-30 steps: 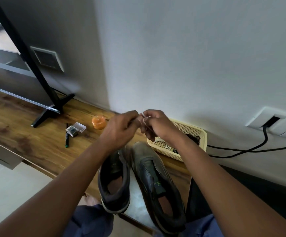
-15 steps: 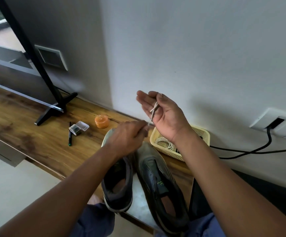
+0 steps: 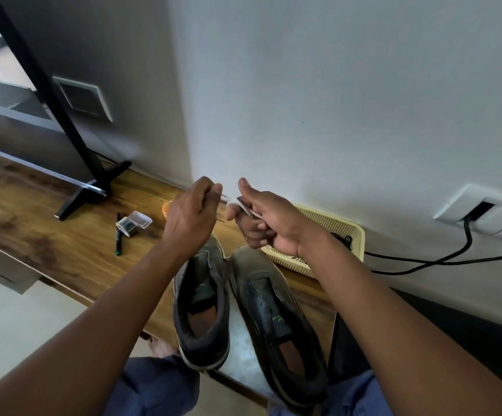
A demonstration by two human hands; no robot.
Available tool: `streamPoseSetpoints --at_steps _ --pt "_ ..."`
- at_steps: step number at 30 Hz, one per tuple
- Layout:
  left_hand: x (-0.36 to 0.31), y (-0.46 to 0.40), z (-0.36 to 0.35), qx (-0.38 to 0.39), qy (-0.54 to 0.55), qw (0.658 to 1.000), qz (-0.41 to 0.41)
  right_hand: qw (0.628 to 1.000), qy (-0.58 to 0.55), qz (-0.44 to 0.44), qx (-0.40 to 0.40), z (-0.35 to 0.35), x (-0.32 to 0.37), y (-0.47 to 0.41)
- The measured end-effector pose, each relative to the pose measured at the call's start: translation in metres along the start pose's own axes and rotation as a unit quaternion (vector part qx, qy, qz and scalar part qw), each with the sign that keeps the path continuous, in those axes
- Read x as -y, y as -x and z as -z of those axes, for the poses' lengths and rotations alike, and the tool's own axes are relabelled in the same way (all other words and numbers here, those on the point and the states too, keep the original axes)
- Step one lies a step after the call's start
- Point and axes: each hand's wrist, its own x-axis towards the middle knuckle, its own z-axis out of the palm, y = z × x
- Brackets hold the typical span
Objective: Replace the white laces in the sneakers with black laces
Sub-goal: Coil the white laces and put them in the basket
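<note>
Two dark sneakers without laces stand side by side at the near edge of the wooden shelf, the left sneaker [image 3: 201, 304] and the right sneaker [image 3: 276, 319]. Above their toes my left hand [image 3: 191, 217] pinches one end of a white lace [image 3: 245, 207]. My right hand [image 3: 269, 220] holds the rest of that lace across its fingers, thumb raised. The hands are a few centimetres apart, with a short stretch of lace between them.
A cream plastic basket [image 3: 334, 226] sits against the wall behind the right sneaker. On the shelf to the left lie a pen [image 3: 118, 237], a small clear box [image 3: 132, 223] and an orange cup [image 3: 165, 208]. A black stand foot [image 3: 90, 190] and wall cables [image 3: 442, 259] flank the area.
My right hand has come down from its raised palm-up pose and turned toward the left hand. My left hand rose to the same height, still pinching the lace end.
</note>
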Motion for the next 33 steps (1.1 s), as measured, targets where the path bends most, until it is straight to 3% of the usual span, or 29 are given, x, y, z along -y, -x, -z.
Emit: streamPoseSetpoints --at_steps 3,6,8,10,13,16,20,23,26,30,33 --pt "0.002 0.005 -0.007 0.021 -0.033 0.999 0.004 0.986 -0.151 0.070 0.034 -0.001 0.008 0.000" --pt "-0.006 0.014 -0.016 0.099 -0.045 0.993 -0.047 0.956 -0.253 0.150 -0.005 0.005 0.008 -0.006" --pt "-0.016 0.020 -0.020 0.166 -0.048 0.980 -0.099 0.949 -0.258 0.173 -0.044 0.011 0.005 -0.008" --pt "-0.024 0.022 -0.021 0.198 -0.041 0.968 -0.150 0.964 -0.168 0.166 -0.124 0.014 0.000 -0.009" --pt "-0.032 0.019 -0.015 0.191 -0.016 0.962 -0.192 0.959 0.103 0.129 -0.231 0.012 -0.008 -0.010" --pt "-0.034 0.012 -0.004 0.157 0.016 0.970 -0.184 0.956 0.165 0.100 -0.220 0.007 -0.010 -0.011" --pt "-0.022 0.004 0.006 0.075 0.025 0.994 -0.081 0.973 0.177 0.052 -0.138 0.002 -0.012 -0.005" --pt "-0.006 -0.003 0.006 0.040 0.030 0.999 0.000 0.992 0.113 -0.009 -0.061 0.002 -0.007 0.000" --pt "-0.003 -0.001 -0.001 0.034 0.054 0.996 0.055 1.000 -0.022 0.017 -0.001 -0.001 0.003 0.001" --pt "-0.014 0.012 -0.018 0.067 0.090 0.990 0.084 0.968 -0.226 0.107 -0.014 0.001 0.009 -0.005" --pt "-0.025 0.019 -0.028 0.106 0.077 0.989 0.071 0.939 -0.311 0.132 -0.068 0.005 0.008 -0.010"
